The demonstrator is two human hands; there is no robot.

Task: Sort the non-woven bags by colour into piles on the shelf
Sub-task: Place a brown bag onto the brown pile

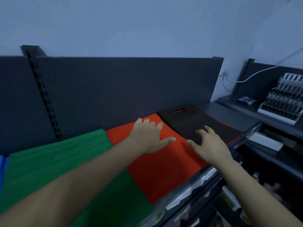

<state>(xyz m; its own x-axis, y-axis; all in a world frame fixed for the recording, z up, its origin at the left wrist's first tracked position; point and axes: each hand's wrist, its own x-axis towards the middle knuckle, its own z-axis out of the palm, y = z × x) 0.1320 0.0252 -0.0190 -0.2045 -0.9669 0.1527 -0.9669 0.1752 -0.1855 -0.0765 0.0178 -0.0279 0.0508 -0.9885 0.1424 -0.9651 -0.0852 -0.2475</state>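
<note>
Left hand (148, 136): fingers spread, lying flat on the red pile (164, 169), gripping nothing.
Right hand (207, 143): fingers spread, tips touching the black bag (185, 122).
Black bag: lies over the right part of the red pile on the shelf (229, 117).
Green pile (57, 161): just beside the red one, on the left.
Step, I judge: move the black bag off the red.
My advice: I would press the red pile down with the left hand and slide the black bag right, slowly.
</note>
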